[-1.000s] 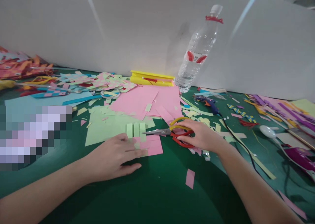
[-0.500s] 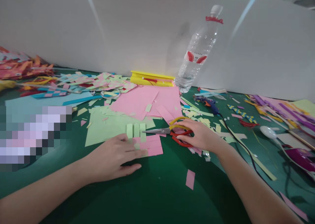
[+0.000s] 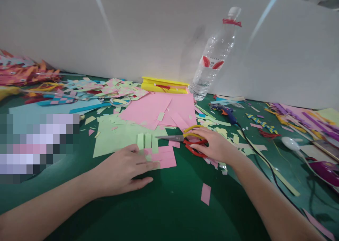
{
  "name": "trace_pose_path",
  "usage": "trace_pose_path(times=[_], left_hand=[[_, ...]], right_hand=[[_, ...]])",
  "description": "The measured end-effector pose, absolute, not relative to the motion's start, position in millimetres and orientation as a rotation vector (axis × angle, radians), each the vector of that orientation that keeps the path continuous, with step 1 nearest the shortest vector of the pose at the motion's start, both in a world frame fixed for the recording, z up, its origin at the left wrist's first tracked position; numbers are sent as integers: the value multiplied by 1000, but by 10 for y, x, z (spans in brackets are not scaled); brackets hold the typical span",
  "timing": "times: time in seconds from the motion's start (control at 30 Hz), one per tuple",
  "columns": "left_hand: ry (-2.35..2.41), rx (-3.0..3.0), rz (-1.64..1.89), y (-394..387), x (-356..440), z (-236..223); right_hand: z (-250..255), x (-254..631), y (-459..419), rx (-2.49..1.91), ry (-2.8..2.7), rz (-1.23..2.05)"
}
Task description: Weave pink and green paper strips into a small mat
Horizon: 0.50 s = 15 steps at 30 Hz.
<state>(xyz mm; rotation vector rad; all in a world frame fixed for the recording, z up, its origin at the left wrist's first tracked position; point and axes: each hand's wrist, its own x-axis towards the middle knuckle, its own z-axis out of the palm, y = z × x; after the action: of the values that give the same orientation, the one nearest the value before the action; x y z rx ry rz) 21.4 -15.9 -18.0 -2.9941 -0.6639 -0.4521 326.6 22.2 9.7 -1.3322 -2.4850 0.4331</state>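
Note:
A small woven piece of pink and green paper strips [image 3: 167, 157] lies on the green table. My left hand [image 3: 129, 168] rests flat over its left side, fingers stretched out, holding nothing. Green strip ends [image 3: 144, 141] stick up past the woven part, the rightmost one shorter than its neighbours. My right hand [image 3: 214, 144] grips scissors [image 3: 172, 138] with one yellow and one red handle loop. Their blades look closed and point left, just beyond the strip ends. A pink scrap [image 3: 174, 144] lies under the blades.
Green sheet [image 3: 106, 138] and pink sheet [image 3: 145, 107] lie behind the weave. A leaning plastic bottle [image 3: 212, 61] stands by the wall. On the right are a blue glue gun [image 3: 225, 112] with its cord, a purple-handled tool [image 3: 324, 170] and paper scraps. A pixelated patch covers the left.
The scissor blades have closed, and the rightmost green strip end is now shorter. More of the pink scrap shows by the blades. My left hand stays in place on the weave.

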Motion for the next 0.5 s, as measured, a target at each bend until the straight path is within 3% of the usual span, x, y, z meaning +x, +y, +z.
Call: trace_pose_path(times=[0.5], left_hand=[[-679,-2936,-441,-202,211,-155]], right_hand=[[124,3259,186,-1375,-2462,313]])
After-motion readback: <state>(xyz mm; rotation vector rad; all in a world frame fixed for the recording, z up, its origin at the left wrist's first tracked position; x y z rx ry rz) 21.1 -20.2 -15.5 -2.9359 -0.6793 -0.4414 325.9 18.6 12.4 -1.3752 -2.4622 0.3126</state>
